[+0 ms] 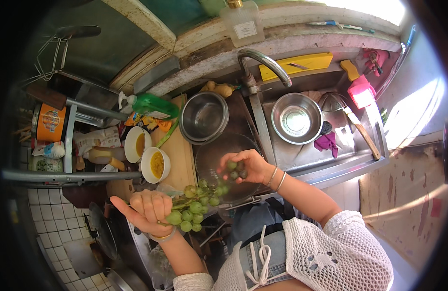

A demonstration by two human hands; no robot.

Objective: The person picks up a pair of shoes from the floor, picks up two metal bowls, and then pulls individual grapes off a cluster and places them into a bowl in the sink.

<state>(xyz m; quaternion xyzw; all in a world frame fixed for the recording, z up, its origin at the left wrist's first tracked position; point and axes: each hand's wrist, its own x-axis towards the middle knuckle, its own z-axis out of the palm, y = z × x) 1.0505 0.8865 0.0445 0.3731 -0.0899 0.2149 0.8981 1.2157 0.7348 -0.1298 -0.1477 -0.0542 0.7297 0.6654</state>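
My left hand (149, 211) is closed round the stem end of a bunch of green grapes (195, 207), which stretches out to the right. Several loose grapes (234, 170) lie in the curled fingers of my right hand (247, 165). Under the right hand is a wide transparent bowl (209, 149), its rim partly hidden by hand and grapes. Behind it stand stacked stainless steel bowls (204, 116). Another steel bowl (296, 118) sits in the sink, below and to the right of the curved faucet (266, 58).
Two white bowls (155, 165) with yellow contents stand by a wooden cutting board (178, 156) at the left, near a green pump bottle (155, 106). A wood-handled wire skimmer (360, 129) and purple cloth (327, 143) lie in the sink (289, 156). A metal rack rail (74, 176) juts in from the left.
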